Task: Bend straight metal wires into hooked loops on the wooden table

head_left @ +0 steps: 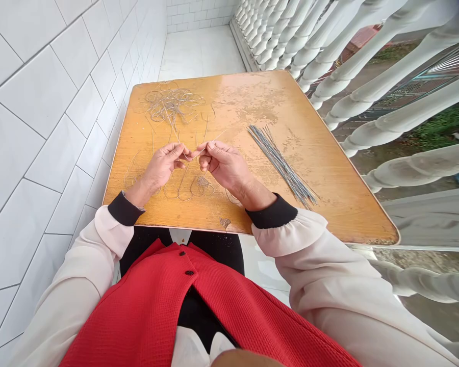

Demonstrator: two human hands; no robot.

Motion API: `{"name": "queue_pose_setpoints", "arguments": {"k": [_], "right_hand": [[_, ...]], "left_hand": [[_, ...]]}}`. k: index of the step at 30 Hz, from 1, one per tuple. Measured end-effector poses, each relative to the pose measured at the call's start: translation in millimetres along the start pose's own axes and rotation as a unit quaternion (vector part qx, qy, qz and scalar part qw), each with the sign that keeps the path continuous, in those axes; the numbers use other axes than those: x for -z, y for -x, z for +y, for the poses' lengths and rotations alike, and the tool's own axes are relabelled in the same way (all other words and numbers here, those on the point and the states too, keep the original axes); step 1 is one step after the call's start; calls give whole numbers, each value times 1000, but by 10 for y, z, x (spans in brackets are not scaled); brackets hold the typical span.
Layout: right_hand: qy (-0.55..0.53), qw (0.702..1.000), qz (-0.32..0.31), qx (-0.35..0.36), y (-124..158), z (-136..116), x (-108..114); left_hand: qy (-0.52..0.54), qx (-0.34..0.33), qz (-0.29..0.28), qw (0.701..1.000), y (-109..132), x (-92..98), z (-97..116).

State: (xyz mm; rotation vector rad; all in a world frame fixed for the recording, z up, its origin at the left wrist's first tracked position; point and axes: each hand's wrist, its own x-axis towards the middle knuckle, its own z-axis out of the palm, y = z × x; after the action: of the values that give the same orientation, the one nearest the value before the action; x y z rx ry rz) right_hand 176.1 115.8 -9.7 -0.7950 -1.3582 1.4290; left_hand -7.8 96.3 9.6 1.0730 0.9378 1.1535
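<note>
Wire (219, 136), thin, pale, metallic, slants far-right from right hand (230, 167), fingertips pinched; left hand (162, 165) alongside, pinching apparently same wire.

A balcony or porch — white balustrade (361, 97) along one side, tiled wall (34, 153) opposite, greenery (439, 125) outside.

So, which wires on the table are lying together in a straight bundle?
The grey wire bundle to the right of the right hand; its pieces lie lengthwise together, while the tangled wire heap at the far left is curled.
</note>
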Motion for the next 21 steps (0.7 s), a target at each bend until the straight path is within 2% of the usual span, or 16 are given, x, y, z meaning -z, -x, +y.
{"name": "queue_pose_setpoints", "arguments": {"k": [6, 9, 14, 18, 21], "right_hand": [[-71, 996, 56, -27, -38, 58, 28], [-74, 996, 53, -23, -44, 83, 41], [-8, 998, 65, -9, -28, 132, 43], [-32, 995, 95, -1, -42, 152, 45], [-43, 995, 88, -18, -56, 153, 40]], "left_hand": [[36, 8, 72, 997, -29, -12, -7], [72, 15, 89, 993, -64, 9, -31], [110, 22, 70, 991, -72, 27, -52], [132, 14, 20, 991, -56, 9, -80], [139, 11, 26, 990, -58, -13, -92]]}}
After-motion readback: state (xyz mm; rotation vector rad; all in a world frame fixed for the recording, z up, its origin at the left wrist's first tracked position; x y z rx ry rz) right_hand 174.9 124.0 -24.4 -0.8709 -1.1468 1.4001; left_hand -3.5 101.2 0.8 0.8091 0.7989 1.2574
